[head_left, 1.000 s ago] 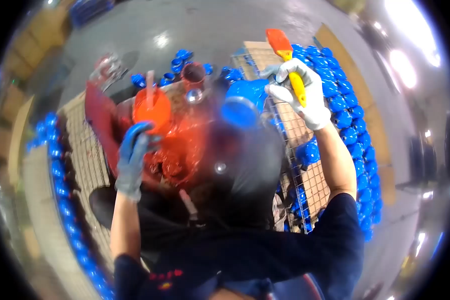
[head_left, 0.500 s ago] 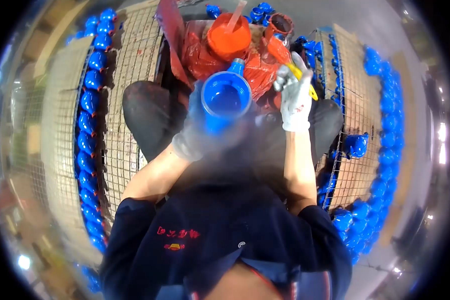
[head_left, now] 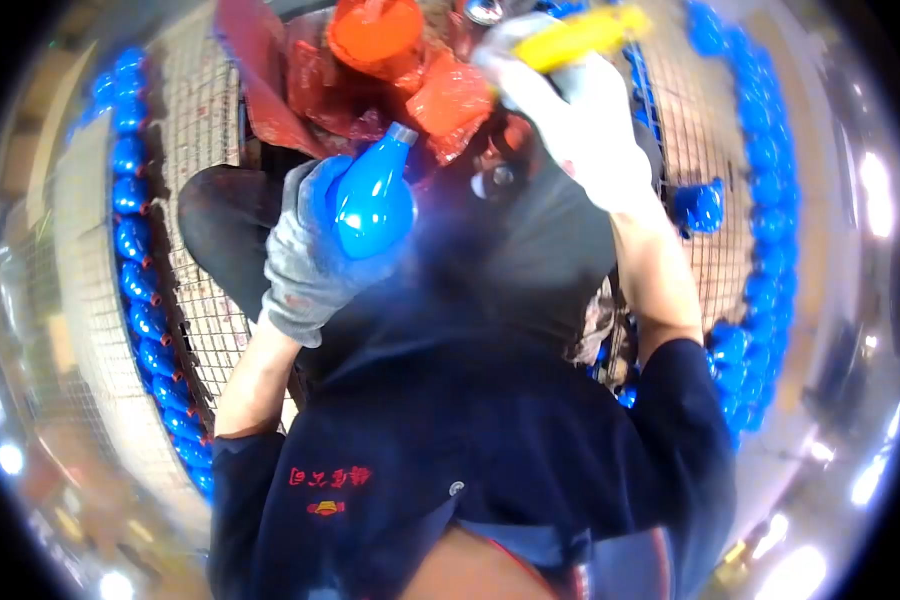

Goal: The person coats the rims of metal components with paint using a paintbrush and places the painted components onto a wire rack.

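My left hand [head_left: 310, 245], in a grey glove, is closed around a glossy blue metal fitting [head_left: 375, 195]. The fitting is tilted, its narrow bare-metal neck pointing up and away. My right hand [head_left: 580, 125], in a white glove, is raised at the upper right and grips a yellow-handled paintbrush [head_left: 580, 38]. Motion blurs that hand and the brush, and the bristles cannot be made out. Beyond the fitting stands a tub of orange-red paint [head_left: 375, 35], wrapped about with red plastic sheeting [head_left: 450, 105].
Rows of blue fittings [head_left: 130, 240] line a wire-mesh rack [head_left: 195, 130] on my left. More blue fittings [head_left: 770, 200] stand at the right, with a single blue fitting [head_left: 700, 207] on the mesh nearer me. A red upright panel [head_left: 260, 80] borders the paint tub.
The blue fitting has turned from its wide open mouth facing me to its side, neck up. My right hand has risen with the brush, whose yellow handle now points up right. The view has shifted.
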Motion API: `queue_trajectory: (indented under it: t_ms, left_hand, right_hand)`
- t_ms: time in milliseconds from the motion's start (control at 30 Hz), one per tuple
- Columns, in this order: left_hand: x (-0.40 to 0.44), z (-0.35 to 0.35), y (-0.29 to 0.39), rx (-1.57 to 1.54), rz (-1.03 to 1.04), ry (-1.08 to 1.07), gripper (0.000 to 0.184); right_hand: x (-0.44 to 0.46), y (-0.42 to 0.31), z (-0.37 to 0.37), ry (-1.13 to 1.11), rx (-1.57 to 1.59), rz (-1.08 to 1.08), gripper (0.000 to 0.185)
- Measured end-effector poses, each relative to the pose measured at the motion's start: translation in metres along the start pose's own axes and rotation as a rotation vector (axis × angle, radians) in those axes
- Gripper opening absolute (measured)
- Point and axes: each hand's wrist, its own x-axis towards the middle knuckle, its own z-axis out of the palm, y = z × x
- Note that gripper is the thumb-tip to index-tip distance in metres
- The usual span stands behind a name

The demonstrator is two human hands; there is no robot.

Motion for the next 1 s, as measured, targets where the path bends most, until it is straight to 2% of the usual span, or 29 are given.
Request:
queue_trajectory:
  t_ms: [33, 67, 100, 167, 333, 400, 467, 567, 600, 700, 767, 800, 833, 933, 1000]
  left_hand:
    - [-0.001, 0.000, 0.001, 0.105, 0.066, -0.007, 0.097]
    - [-0.003, -0.002, 0.003, 0.181, 0.117, -0.039, 0.096]
    - [-0.005, -0.004, 0.006, 0.261, 0.169, -0.069, 0.095]
    - [-0.004, -0.006, 0.011, 0.316, 0.263, -0.083, 0.093]
    - [-0.004, -0.002, 0.012, 0.340, 0.359, -0.095, 0.091]
    - [0.000, -0.005, 0.017, 0.234, 0.251, -0.163, 0.091]
    - [0.001, -0.007, 0.022, 0.134, 0.102, -0.235, 0.093]
    - [-0.003, 0.002, 0.007, -0.166, 0.030, -0.182, 0.092]
    - [-0.005, 0.001, 0.004, -0.258, -0.078, -0.233, 0.096]
    - [-0.005, -0.002, -0.005, -0.943, -0.469, -0.295, 0.101]
    - [-0.008, -0.009, -0.008, -1.238, -0.615, -0.304, 0.107]
    - [-0.010, -0.013, -0.009, -1.378, -0.696, -0.297, 0.110]
    - [-0.014, -0.007, -0.004, -1.515, -0.765, -0.168, 0.111]
    - [-0.002, 0.013, 0.004, -2.280, -0.630, -0.434, 0.084]
    - [0.005, 0.027, 0.011, -2.776, -0.490, -0.681, 0.067]
  right_hand:
    - [0.005, -0.007, 0.001, -0.068, -0.065, 0.107, 0.023]
    - [0.016, -0.035, 0.000, -0.127, 0.189, 0.290, 0.031]
    - [0.021, -0.009, -0.003, -0.241, 0.024, 0.112, 0.027]
    - [0.028, -0.039, -0.003, -0.350, -0.026, 0.447, 0.029]
    - [0.033, -0.057, -0.028, -0.623, 0.062, 0.525, 0.032]
    - [0.028, -0.051, -0.025, -0.563, 0.006, 0.370, 0.032]
    - [0.008, -0.025, -0.007, -0.386, -0.184, 0.031, 0.032]
    - [-0.008, -0.013, 0.004, -0.312, -0.251, 0.066, 0.027]
    - [-0.010, -0.017, 0.002, -0.301, -0.214, 0.065, 0.026]
    - [-0.017, -0.010, 0.005, -0.219, -0.001, 0.041, 0.017]
    - [-0.023, 0.005, 0.010, -0.132, 0.175, 0.020, 0.013]
    - [-0.028, 0.011, 0.015, -0.089, 0.274, 0.017, 0.015]
    - [-0.029, 0.016, 0.018, -0.065, 0.362, 0.000, 0.016]
    - [-0.035, 0.038, 0.032, 0.009, 0.632, -0.040, 0.016]
    - [-0.033, 0.062, 0.047, 0.086, 0.571, -0.135, 0.016]
